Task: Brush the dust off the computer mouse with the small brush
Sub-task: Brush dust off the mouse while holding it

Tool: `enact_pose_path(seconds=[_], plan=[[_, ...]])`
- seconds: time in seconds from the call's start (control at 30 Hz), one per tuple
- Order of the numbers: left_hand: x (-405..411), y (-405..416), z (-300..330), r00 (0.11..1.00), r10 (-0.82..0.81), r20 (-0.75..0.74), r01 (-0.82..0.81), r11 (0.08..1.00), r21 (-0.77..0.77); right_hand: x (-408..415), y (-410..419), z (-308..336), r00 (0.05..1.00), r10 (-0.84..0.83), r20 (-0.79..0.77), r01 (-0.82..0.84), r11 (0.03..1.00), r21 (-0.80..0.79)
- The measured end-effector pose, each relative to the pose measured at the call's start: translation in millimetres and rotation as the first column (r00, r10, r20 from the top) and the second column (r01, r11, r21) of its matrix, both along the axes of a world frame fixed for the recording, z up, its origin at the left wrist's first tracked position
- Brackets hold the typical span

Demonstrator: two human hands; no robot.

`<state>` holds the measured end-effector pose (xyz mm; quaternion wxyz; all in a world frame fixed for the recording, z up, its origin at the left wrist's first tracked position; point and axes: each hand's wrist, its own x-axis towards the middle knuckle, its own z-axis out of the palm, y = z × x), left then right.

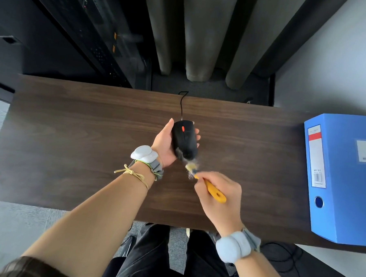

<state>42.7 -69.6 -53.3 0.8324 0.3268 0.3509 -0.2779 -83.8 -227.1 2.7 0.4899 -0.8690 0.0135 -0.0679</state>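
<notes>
A black computer mouse (185, 139) with an orange scroll wheel rests in my left hand (163, 144), which cups it from below, a little above the middle of the dark wooden desk (76, 132). Its black cable (182, 104) runs away over the desk's far edge. My right hand (219, 193) grips a small brush (212, 188) by its yellow handle. The brush's pale bristles are blurred and touch the near end of the mouse. Grey dust sits on that near end and falls just below it.
A blue lever-arch binder (345, 178) lies on the desk's right end. Beyond the far edge stand grey curtain folds (202, 37) and a dark cabinet (82, 27). Both wrists carry strapped-on bands. My legs in dark trousers show below the near edge.
</notes>
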Motion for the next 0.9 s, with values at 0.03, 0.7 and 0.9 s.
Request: enact_pose_path(seconds=[0.03, 0.7, 0.9], plan=[[-1, 0, 0, 1.000, 0.004, -0.003, -0.004, 1.000, -0.005, -5, -1, 0, 1.000, -0.011, -0.014, 0.012, 1.000, 0.023], [-6, -1, 4, 0.999, -0.048, 0.013, 0.048, 0.998, 0.048, -1, -6, -1, 0.997, -0.084, -0.001, 0.083, 0.995, 0.050], [-7, -7, 9, 0.996, -0.074, 0.042, 0.072, 0.997, 0.037, 20, 3, 20, 0.986, -0.024, 0.168, 0.030, 0.999, -0.032]])
